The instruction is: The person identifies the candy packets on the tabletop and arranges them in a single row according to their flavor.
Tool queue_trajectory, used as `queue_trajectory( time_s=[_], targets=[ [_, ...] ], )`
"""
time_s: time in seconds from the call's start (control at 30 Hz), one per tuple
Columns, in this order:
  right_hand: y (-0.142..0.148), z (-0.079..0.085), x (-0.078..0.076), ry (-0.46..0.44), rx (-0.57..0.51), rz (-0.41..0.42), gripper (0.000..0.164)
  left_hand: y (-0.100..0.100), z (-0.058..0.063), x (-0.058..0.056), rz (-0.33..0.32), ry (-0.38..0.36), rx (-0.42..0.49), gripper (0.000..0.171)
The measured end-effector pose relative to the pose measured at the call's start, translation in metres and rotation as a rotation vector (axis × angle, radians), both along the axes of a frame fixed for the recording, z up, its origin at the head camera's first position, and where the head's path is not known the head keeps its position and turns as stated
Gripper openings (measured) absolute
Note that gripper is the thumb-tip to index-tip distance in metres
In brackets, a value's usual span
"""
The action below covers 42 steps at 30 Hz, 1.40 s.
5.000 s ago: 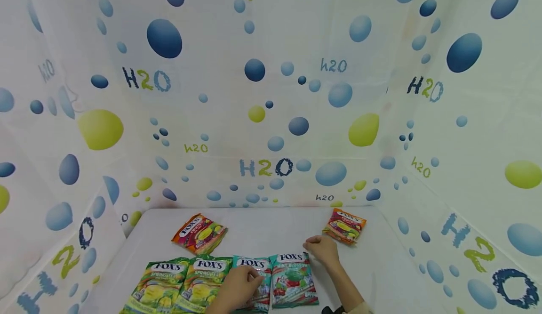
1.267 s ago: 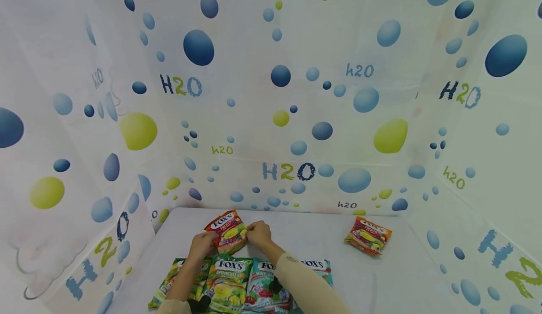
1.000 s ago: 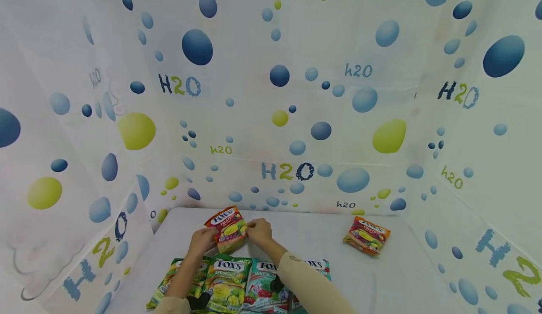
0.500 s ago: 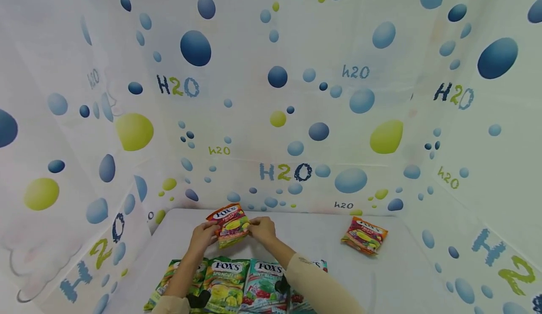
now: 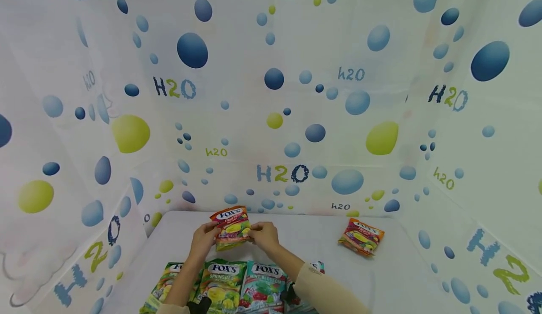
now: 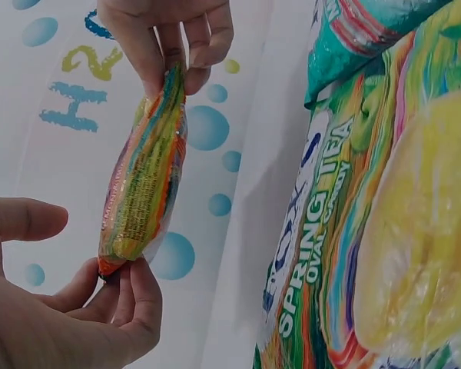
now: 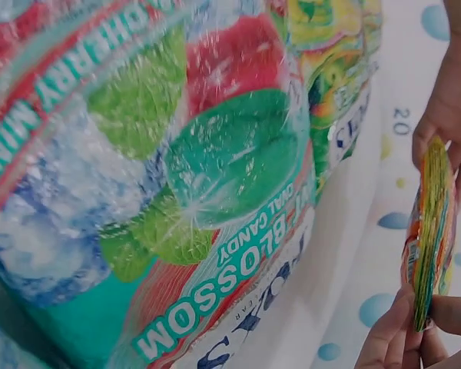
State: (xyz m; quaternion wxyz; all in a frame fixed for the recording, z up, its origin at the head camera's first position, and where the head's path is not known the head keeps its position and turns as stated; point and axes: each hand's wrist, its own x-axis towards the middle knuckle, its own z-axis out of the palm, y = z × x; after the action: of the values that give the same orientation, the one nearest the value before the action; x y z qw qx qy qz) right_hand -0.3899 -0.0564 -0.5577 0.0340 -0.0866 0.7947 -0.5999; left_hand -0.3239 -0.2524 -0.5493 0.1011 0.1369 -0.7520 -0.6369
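A red and orange FOX'S Fruits candy bag (image 5: 232, 229) is held up over the back left of the table, its front facing the head camera. My left hand (image 5: 203, 239) pinches one side edge and my right hand (image 5: 265, 237) pinches the opposite one. Seen edge-on in the left wrist view, the candy bag (image 6: 142, 181) hangs between the fingertips of both hands. Below the hands lie two green Spring Tea bags (image 5: 222, 283) and two teal Mint Blossom bags (image 5: 263, 283) in a row. My forearms partly cover the outer two.
Another Fruits candy bag (image 5: 361, 237) lies at the right of the white table (image 5: 305, 238). Behind and beside the table hang white curtains (image 5: 237, 45) printed with blue and green bubbles and H2O lettering.
Five seconds ago the Fruits bag lay at the back left, my left hand over a Mint Blossom bag. Both hands then gripped and raised it; lately it has turned straighter.
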Motion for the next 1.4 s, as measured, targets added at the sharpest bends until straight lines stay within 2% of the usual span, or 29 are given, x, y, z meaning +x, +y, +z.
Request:
queue_trajectory(
  time_s=[0.27, 0.5, 0.83, 1.17, 1.4],
  targets=[
    [0.022, 0.008, 0.01, 0.003, -0.06, 0.002, 0.012, 0.012, 0.003, 0.001, -0.001, 0.065, 0.001, 0.05],
    [0.043, 0.005, 0.017, 0.02, -0.096, 0.01, 0.014, 0.023, 0.001, 0.009, -0.046, 0.118, -0.003, 0.046],
    [0.074, 0.009, 0.028, 0.042, -0.137, 0.034, 0.021, 0.044, 0.003, 0.015, -0.094, 0.153, -0.015, 0.045],
    [0.103, 0.011, 0.041, 0.049, -0.159, 0.007, 0.026, 0.071, 0.003, 0.018, -0.118, 0.204, -0.028, 0.041],
    [0.127, 0.006, 0.05, 0.05, -0.17, -0.006, 0.029, 0.091, 0.001, 0.024, -0.167, 0.267, -0.015, 0.041]
  ],
)
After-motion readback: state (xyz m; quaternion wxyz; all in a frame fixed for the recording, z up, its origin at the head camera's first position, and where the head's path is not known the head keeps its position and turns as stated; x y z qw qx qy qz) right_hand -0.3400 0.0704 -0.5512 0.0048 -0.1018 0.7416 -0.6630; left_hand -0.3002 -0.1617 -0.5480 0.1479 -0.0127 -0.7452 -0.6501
